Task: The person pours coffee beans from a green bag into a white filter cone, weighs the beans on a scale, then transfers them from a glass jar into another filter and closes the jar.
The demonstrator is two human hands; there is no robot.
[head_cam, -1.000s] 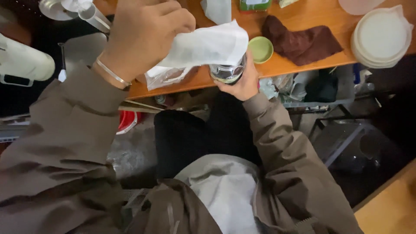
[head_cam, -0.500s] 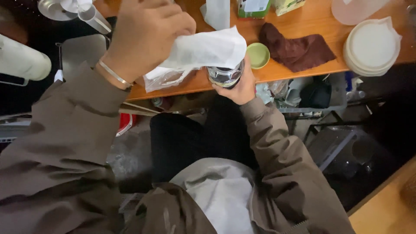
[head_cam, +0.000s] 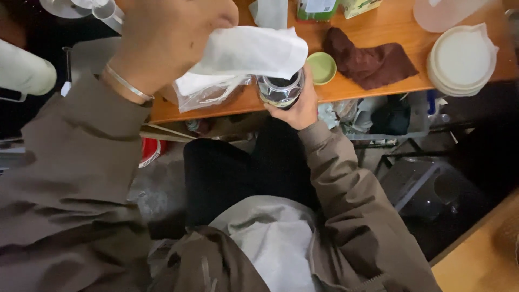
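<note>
Gripping jar (head_cam: 280,89) at table edge (head_cam: 373,93), right hand (head_cam: 300,105).

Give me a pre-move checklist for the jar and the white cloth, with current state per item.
1. Jar gripped: ok. The right hand wraps its side below the table edge.
2. White cloth gripped: ok. The left hand holds it bunched from above.
3. Cloth meets the jar mouth: ok. The cloth's lower corner drapes over the rim.
4. Jar upright: cannot tell, the view is from straight above.
5. Jar contents: cannot tell, the inside looks dark and the cloth covers part of it.
6. Room beside the jar: not ok. The green lid and the clear plastic bag lie close on either side.
</note>
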